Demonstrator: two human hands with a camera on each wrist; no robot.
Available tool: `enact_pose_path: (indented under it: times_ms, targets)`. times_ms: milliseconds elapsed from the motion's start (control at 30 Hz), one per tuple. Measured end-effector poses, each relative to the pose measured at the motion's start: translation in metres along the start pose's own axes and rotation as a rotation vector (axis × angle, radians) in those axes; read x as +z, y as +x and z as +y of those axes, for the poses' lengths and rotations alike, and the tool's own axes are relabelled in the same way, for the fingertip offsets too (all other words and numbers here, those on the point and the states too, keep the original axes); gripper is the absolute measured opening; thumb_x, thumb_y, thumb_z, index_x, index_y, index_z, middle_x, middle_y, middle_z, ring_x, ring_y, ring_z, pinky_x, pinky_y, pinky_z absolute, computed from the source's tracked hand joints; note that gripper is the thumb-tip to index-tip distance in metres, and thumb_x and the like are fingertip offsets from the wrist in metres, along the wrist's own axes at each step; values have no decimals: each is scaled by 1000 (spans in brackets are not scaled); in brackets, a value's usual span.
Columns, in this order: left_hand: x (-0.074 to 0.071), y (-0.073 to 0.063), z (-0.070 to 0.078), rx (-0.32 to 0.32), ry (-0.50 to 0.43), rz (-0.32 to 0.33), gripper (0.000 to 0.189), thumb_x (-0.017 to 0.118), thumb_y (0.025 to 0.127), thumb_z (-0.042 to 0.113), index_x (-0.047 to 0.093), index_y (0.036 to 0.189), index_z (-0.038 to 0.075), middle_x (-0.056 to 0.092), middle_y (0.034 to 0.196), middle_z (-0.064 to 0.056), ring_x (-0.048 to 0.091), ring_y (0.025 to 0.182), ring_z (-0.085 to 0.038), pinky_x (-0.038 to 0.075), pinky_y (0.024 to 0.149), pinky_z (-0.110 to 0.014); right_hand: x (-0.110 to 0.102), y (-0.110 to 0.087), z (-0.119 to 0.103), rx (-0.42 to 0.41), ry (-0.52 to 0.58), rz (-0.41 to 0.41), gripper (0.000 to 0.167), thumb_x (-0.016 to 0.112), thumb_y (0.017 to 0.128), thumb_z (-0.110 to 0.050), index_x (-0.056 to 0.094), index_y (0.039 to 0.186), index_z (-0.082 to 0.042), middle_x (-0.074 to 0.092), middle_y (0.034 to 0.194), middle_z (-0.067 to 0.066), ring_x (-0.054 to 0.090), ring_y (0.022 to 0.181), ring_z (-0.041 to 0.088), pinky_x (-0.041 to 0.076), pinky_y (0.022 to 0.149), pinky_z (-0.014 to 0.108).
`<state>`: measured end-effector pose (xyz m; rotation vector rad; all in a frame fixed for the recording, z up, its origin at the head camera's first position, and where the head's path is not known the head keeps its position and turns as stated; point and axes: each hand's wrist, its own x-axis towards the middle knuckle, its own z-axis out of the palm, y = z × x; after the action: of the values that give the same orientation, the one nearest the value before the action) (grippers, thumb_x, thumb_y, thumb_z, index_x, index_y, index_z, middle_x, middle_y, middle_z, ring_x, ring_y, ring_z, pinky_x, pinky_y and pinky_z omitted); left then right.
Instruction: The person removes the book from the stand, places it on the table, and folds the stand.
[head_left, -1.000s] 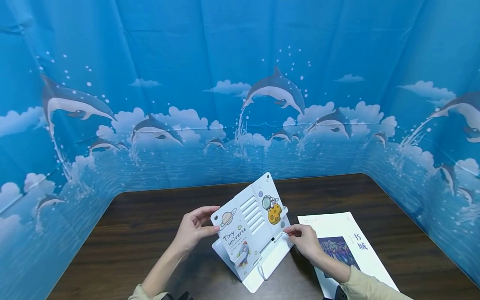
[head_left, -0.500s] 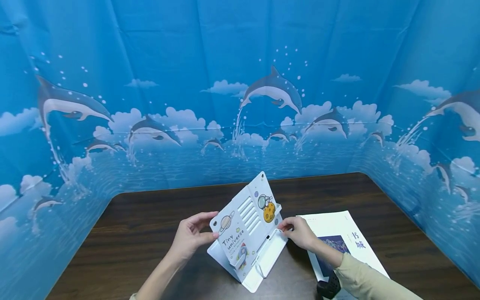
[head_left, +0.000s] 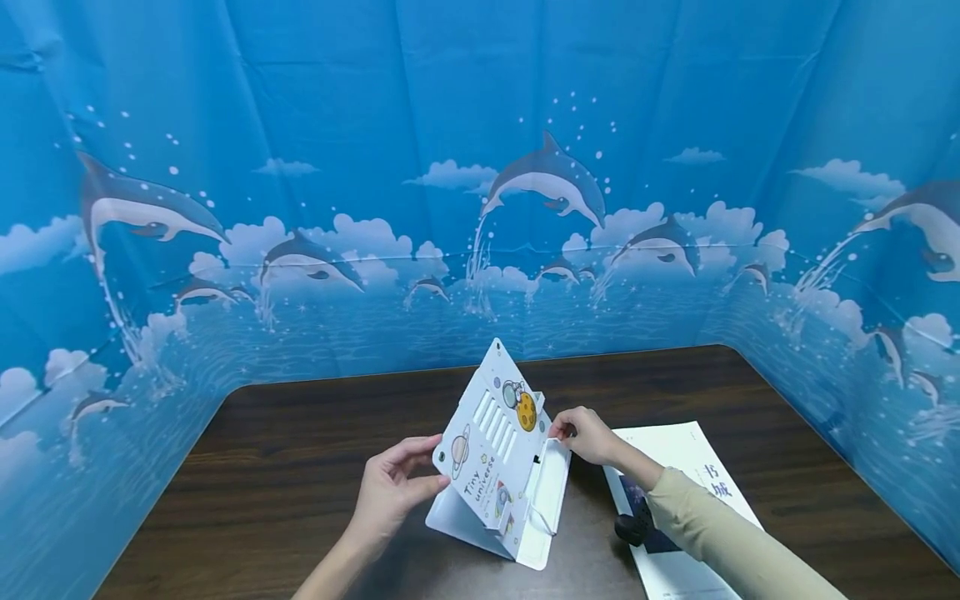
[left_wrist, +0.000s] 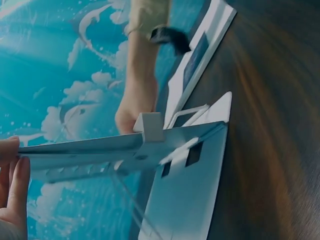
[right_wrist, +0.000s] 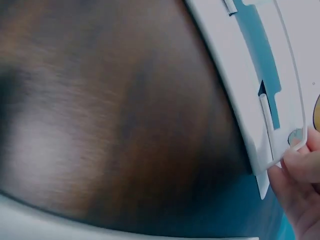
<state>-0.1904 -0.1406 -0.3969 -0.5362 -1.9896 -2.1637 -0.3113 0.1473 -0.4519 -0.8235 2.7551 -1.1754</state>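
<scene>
A white metal book stand (head_left: 480, 487) printed with an astronaut, planets and "Tiny universe" stands unfolded on the table, its back panel tilted up. My left hand (head_left: 397, 487) pinches the panel's left corner between thumb and fingers; the left wrist view shows the stand's base (left_wrist: 187, 195) and underside edge-on. At the stand's right end, my right hand (head_left: 588, 436) has its fingertips at the lower ledge. In the right wrist view, the thumb and fingers of that hand (right_wrist: 302, 175) pinch the bent end of a white wire page holder (right_wrist: 298, 85) by the ledge corner.
A white magazine (head_left: 675, 446) with a dark picture lies on the dark wood table (head_left: 262, 483) right of the stand, partly under my right forearm. A black wrist device (head_left: 633, 529) hangs over it. A blue dolphin curtain (head_left: 420, 208) surrounds the table's far sides.
The book stand has turned, its top corner swinging left and its face toward the right. My right hand has moved left with it, while my left hand stays on the panel corner.
</scene>
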Motion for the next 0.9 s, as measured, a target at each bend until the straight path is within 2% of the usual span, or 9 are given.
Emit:
enact_pose_path:
  times_ms: [233,433,600,700,900]
  targets:
    - [18,-10,3,-22,-25,70,44,71,62,-14,56,104,-14,65,95,-1,61,82,-11,54,67,-28,0,17,0,10,34,-71,20,57,74,18,66,78,0,59,73,6,48,69,14,43,59,22]
    - [30,-15,5,82,-19,40,42,72,63,-14,56,101,-13,60,100,-3,61,82,-12,55,66,-31,8,29,-3,-42,62,-68,21,54,72,20,65,75,3,59,72,8,47,66,13,43,57,21]
    - [34,-18,5,172,-20,29,39,70,65,-14,59,101,-7,59,102,-9,61,82,-13,55,65,-33,14,36,-5,-25,56,-44,22,53,73,20,65,75,2,59,73,8,48,67,14,43,59,22]
    - [35,-17,4,197,-16,22,38,70,66,-14,60,101,-5,59,102,-11,61,82,-13,55,65,-33,15,37,-4,-6,49,-25,22,54,73,20,65,75,1,59,73,8,48,67,15,42,58,22]
    - [36,-15,4,209,-5,7,38,70,65,-15,57,101,-10,58,101,-7,61,82,-13,55,64,-32,15,32,-9,34,66,4,19,56,76,15,66,82,1,61,79,8,50,70,15,45,62,24]
